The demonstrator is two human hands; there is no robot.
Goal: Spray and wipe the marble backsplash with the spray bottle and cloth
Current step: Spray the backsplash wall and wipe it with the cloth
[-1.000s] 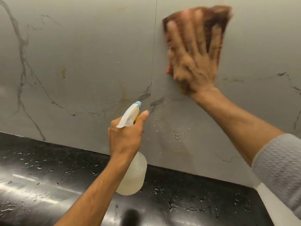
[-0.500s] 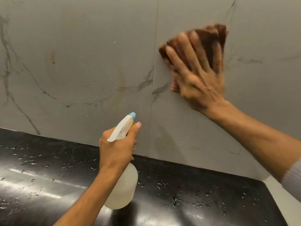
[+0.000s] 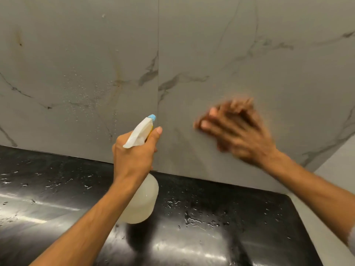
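The grey marble backsplash (image 3: 201, 45) with dark veins fills the upper view. My left hand (image 3: 132, 154) grips a white spray bottle (image 3: 141, 200) with a blue nozzle tip, aimed at the wall near the vertical tile seam. My right hand (image 3: 238, 131) is pressed flat on the right tile, low down, heavily blurred. The brown cloth (image 3: 255, 110) under it shows only as a faint smear around the fingers. Fine spray droplets (image 3: 84, 93) cling to the left tile.
A glossy black countertop (image 3: 211, 217) runs below the wall, speckled with water drops. A pale side wall (image 3: 338, 169) meets the backsplash at the right corner. A brownish stain (image 3: 19, 39) marks the left tile's upper part.
My right hand with the cloth has swept down the right tile from high to low. The left hand keeps the bottle near the seam. The view has tilted upward a little.
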